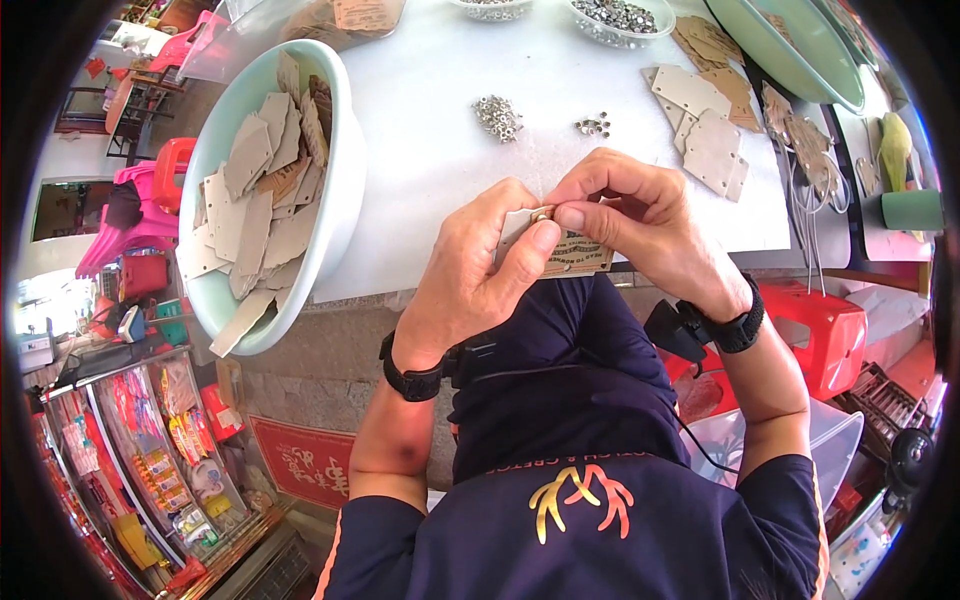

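Over the table's near edge, my left hand (pixel 475 270) grips a brown printed plaque (pixel 582 258), its thumb lying along the face. Holes show along the plaque's edge. My right hand (pixel 650 222) is closed, thumb and forefinger pinched at the plaque's upper corner beside my left thumb. A tiny shiny piece seems to sit at that corner, but the fingertips mostly hide it. Just beyond my hands lie a heap of small silver eyelets (pixel 498 118) and a smaller group of metal fasteners (pixel 593 125).
A pale green basin (pixel 345 190) full of grey plaques (pixel 255 150) stands at the left. More plaques (pixel 710 150) are stacked at the right, near hanging cords (pixel 805 225). Clear tubs of metal parts (pixel 625 22) stand at the back. A red stool (pixel 825 335) is at the right.
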The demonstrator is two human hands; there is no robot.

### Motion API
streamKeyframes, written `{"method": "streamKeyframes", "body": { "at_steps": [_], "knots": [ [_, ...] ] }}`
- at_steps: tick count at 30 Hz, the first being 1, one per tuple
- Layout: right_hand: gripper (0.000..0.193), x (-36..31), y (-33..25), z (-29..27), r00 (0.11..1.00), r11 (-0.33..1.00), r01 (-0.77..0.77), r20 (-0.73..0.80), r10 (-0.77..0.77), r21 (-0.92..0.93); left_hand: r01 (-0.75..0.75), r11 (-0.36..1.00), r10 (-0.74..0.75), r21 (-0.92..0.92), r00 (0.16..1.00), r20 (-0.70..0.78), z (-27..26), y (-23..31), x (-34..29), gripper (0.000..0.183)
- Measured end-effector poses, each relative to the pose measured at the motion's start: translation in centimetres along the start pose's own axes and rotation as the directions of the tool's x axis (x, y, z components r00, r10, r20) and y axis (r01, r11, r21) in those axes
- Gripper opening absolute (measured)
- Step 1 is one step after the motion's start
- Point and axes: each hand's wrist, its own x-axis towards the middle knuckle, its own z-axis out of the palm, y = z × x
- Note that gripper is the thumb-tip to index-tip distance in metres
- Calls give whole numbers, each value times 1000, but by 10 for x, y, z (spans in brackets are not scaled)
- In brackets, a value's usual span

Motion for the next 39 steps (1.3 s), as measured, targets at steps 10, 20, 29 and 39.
{"method": "streamKeyframes", "body": {
  "at_steps": [10, 20, 29, 39],
  "knots": [
    [12, -2, 1, 1, 994, 992, 106, 5, -106, -63, -75, 997, 77, -20, 995, 70, -3, -3, 3, 13],
    [12, -2, 3, 0, 999, 999, 49, 15, -48, -18, -74, 997, 72, 28, 995, 62, -5, 0, 4, 14],
    [9, -2, 0, 2, 998, 998, 54, 11, -55, 32, -34, 999, 35, -13, 996, 83, -4, 2, 5, 17],
    [20, -4, -5, -2, 999, 1000, 0, 37, -1, 26, -71, 997, 72, -16, 991, 110, -5, -2, 6, 17]
  ]
}}
